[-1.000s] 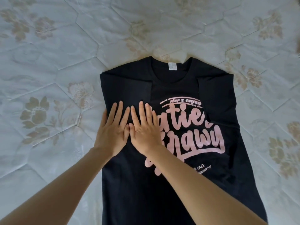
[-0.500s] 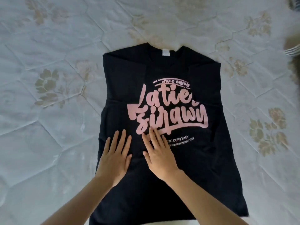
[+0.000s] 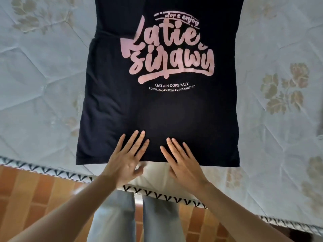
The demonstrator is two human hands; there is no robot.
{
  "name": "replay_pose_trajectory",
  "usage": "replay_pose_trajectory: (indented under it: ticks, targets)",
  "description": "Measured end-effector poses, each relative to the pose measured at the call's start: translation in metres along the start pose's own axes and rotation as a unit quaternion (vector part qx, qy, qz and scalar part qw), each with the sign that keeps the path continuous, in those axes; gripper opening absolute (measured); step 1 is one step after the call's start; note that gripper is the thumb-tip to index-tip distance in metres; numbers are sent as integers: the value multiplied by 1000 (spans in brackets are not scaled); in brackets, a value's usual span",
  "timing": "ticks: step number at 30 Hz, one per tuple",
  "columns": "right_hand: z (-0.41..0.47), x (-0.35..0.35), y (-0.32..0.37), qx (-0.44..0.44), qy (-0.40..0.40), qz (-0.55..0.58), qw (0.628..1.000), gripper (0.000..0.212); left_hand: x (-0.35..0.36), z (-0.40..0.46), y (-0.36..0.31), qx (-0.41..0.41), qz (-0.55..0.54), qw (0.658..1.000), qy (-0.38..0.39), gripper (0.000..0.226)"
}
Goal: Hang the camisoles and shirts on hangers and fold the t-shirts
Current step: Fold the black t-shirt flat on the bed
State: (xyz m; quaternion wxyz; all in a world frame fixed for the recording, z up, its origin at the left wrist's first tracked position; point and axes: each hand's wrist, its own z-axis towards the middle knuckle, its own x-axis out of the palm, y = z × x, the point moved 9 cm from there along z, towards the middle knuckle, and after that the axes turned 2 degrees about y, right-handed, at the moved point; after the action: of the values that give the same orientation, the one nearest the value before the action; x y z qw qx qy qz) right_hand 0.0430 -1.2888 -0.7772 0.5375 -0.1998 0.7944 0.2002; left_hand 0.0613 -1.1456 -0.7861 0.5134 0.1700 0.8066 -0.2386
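Note:
A black t-shirt (image 3: 157, 110) with pink lettering lies flat, print up, on the pale quilted bed, its sides folded in and its hem toward me. Its collar is cut off by the top of the view. My left hand (image 3: 128, 157) lies flat at the hem, fingers straight and spread, fingertips on the cloth. My right hand (image 3: 181, 160) lies flat beside it in the same way, a small gap between the two. Neither hand grips anything.
The floral quilted bedspread (image 3: 43, 88) surrounds the shirt on both sides. The bed's edge with black-and-white trim (image 3: 52, 171) runs just below the hem. Beneath it are an orange tiled floor (image 3: 35, 198) and my legs in light jeans (image 3: 111, 215).
Both hands have slid down the shirt from the chest print to the hem, staying flat. The view has tilted down, bringing the bed edge and floor into sight.

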Motion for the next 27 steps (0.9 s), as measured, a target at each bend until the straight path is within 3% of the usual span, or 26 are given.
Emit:
replay_pose_trajectory:
  ticks: [6, 10, 14, 21, 27]
  targets:
    - [-14, -1, -21, 25, -21, -31, 999, 77, -9, 5, -6, -10, 67, 996, -51, 58]
    - [-27, 3, -35, 49, -31, -53, 997, 74, -12, 1, -4, -6, 97, 992, -75, 77]
    - [-40, -2, -53, 124, -76, -36, 989, 65, -9, -2, -3, 1, 128, 991, -47, 89]
    - [-51, -18, -95, 274, -110, 5, 955, 35, -28, 1, 13, -43, 93, 994, -41, 70]
    - [-46, -39, -136, 363, -71, 42, 928, 38, -73, 11, 76, -130, 38, 991, -19, 43]
